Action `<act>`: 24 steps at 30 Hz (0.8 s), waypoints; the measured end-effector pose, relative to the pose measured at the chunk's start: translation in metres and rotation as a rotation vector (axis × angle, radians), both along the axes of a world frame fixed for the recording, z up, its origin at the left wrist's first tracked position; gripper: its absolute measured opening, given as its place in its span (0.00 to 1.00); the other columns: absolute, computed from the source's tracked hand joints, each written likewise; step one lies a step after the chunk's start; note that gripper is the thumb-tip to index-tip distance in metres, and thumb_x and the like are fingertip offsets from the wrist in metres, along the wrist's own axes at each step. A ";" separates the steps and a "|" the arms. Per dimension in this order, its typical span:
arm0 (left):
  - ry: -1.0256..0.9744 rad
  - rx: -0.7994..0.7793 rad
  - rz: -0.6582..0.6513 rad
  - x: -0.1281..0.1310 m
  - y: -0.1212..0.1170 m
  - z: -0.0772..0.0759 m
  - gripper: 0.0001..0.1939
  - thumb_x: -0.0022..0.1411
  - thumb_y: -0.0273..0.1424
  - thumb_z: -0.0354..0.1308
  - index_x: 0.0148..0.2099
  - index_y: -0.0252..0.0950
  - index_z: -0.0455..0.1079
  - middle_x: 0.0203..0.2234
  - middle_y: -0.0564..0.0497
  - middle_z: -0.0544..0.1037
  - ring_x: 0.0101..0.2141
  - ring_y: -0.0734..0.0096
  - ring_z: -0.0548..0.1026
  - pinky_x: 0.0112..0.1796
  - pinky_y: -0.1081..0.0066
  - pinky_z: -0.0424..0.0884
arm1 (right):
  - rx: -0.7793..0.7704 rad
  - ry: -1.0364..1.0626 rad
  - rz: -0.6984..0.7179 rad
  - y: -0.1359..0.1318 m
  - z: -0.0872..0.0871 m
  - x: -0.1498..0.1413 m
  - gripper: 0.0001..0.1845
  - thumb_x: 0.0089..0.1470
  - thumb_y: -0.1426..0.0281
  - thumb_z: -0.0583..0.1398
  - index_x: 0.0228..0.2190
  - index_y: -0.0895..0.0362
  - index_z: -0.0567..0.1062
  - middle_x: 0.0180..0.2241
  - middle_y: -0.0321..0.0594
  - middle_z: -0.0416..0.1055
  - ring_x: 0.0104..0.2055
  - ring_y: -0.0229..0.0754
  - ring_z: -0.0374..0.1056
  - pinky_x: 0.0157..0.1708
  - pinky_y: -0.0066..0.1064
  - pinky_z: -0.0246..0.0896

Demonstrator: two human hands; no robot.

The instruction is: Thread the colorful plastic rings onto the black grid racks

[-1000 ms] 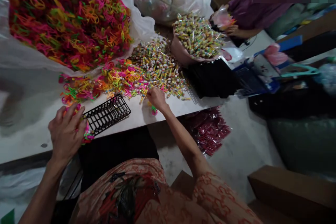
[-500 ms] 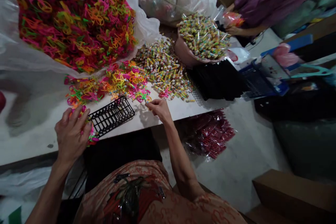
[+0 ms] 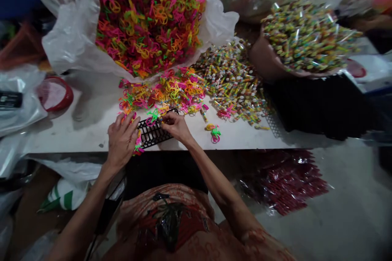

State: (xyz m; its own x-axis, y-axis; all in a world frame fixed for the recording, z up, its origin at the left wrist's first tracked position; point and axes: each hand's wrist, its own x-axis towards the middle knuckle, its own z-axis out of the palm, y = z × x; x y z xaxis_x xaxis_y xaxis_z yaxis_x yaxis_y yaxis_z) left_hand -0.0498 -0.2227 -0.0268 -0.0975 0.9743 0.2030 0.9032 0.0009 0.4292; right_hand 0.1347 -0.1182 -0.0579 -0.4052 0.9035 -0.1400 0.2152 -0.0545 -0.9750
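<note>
My left hand (image 3: 121, 140) lies over the left end of a black plastic rack (image 3: 150, 134) with rows of slots, fingers curved down around it. Bright pink, green and yellow plastic pieces (image 3: 138, 143) show at that end, partly hidden by the hand. Over the rack's far right part, my right hand (image 3: 177, 127) is closed in a pinch on a small piece with green and pink plastic loops (image 3: 152, 116). Its fingertips hide part of the piece. To the right on the white table lie a few loose loop pieces (image 3: 215, 132).
Behind the rack is a heap of coloured loops (image 3: 171, 89), spilling from a big plastic bag (image 3: 73, 36). Small yellowish tubes (image 3: 232, 77) are piled beside it. A pink basin (image 3: 266, 59) heaped with tubes and a black stack (image 3: 321, 106) stand right. A red-rimmed container (image 3: 65, 94) sits left.
My right hand has moved left from the bare tabletop to above the rack, carrying a small piece with loops. My left hand stays on the rack's end. The view has turned left.
</note>
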 end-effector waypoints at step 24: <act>0.039 0.010 0.006 0.001 0.001 -0.002 0.25 0.69 0.34 0.42 0.65 0.39 0.60 0.62 0.43 0.68 0.65 0.54 0.58 0.60 0.51 0.55 | 0.156 -0.202 0.143 -0.002 -0.011 -0.064 0.05 0.50 0.71 0.60 0.23 0.56 0.72 0.25 0.32 0.68 0.29 0.36 0.63 0.30 0.25 0.53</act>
